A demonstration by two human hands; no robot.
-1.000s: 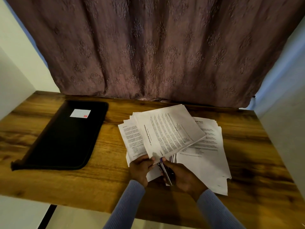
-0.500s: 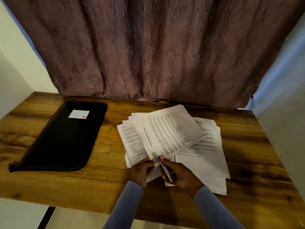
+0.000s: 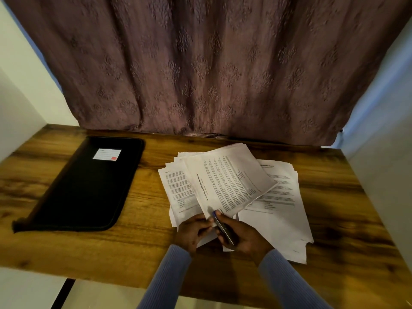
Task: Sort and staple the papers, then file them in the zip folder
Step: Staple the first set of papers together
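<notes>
Lying tilted across the spread of papers, the top sheaf has its near corner gathered between both hands at the front middle of the counter. The left hand pinches that corner, its fingers curled in against the paper's edge. The right hand is wrapped around a slim stapler with a blue tip, fingers clamped on its body, and the tip touches the sheaf's corner just beside the left thumb. Whether the stapler's mouth has the paper inside it cannot be told from this angle.

Under the sheaf, loose printed sheets fan out to the left, and a larger pile of pages spreads to the right, its near corner ragged. All of them lie flat on the wood and overlap one another.

Well apart on the left of the counter sits the black zip folder, lying flat and angled, with a white label bearing a small red mark near its far end.

Both forearms wear pale blue sleeves. Behind the counter hangs a patterned mauve curtain, with pale walls to either side.
</notes>
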